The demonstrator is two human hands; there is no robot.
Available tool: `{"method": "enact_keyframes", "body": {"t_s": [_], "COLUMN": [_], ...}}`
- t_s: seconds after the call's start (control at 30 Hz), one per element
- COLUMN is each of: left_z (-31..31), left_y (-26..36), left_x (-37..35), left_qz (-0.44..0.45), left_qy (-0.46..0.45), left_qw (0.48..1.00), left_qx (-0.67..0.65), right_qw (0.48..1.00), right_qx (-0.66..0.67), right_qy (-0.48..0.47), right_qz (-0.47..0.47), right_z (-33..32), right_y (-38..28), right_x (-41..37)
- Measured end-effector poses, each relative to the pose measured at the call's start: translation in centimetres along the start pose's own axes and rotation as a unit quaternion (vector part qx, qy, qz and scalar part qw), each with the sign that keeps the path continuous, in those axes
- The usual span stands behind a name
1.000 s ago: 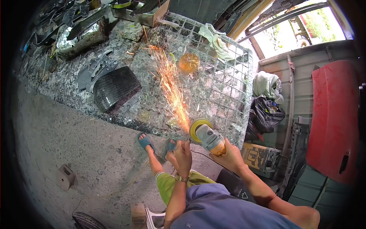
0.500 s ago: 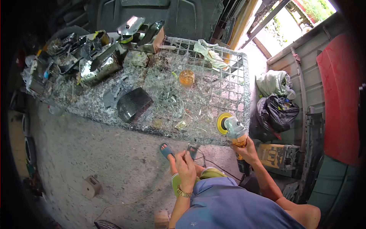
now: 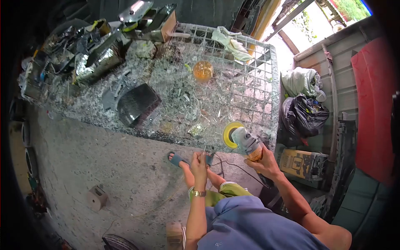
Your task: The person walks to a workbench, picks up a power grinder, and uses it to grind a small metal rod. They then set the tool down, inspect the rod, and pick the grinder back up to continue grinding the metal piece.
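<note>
Right hand, grip clenched round grimy, orange-and-grey angle grinder, yellow disc above near edge of dust-caked surface. Left hand, fingers pinched on slim piece, apparently metal, too small to make out fully, just beside same edge. Beyond: glossy, woven-patterned black panel, translucent amber round object, crumpled pale cloth over wire grid.
</note>
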State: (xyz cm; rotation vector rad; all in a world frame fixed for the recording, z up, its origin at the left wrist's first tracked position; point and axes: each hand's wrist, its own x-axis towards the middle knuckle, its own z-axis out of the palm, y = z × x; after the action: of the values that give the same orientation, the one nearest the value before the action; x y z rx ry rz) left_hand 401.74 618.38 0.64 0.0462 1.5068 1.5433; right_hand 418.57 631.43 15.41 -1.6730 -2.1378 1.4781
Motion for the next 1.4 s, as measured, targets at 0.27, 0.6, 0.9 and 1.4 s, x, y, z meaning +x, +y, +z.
{"method": "enact_keyframes", "body": {"t_s": [0.27,0.6,0.9,1.4], "left_z": [-0.1,-0.7,-1.3,-1.0], "left_y": [-2.9,-3.5,-3.4,-2.1], "left_x": [1.8,2.8,3.1,3.0], "left_qz": [-0.020,0.046,0.033,0.087], "left_qy": [-0.004,0.000,-0.036,-0.011], "left_qw": [0.999,0.998,0.998,0.989], "left_qx": [-0.038,0.044,0.042,0.121], "right_qw": [0.990,0.973,0.961,0.959], "right_qx": [-0.143,-0.229,-0.272,-0.275], "right_qy": [-0.007,-0.039,-0.060,-0.065], "right_qz": [-0.019,0.004,0.000,0.017], "right_z": [1.9,2.8,3.2,3.3], "right_y": [-1.0,-4.4,-5.0,-5.1], "right_x": [1.5,2.4,2.6,2.4]}}
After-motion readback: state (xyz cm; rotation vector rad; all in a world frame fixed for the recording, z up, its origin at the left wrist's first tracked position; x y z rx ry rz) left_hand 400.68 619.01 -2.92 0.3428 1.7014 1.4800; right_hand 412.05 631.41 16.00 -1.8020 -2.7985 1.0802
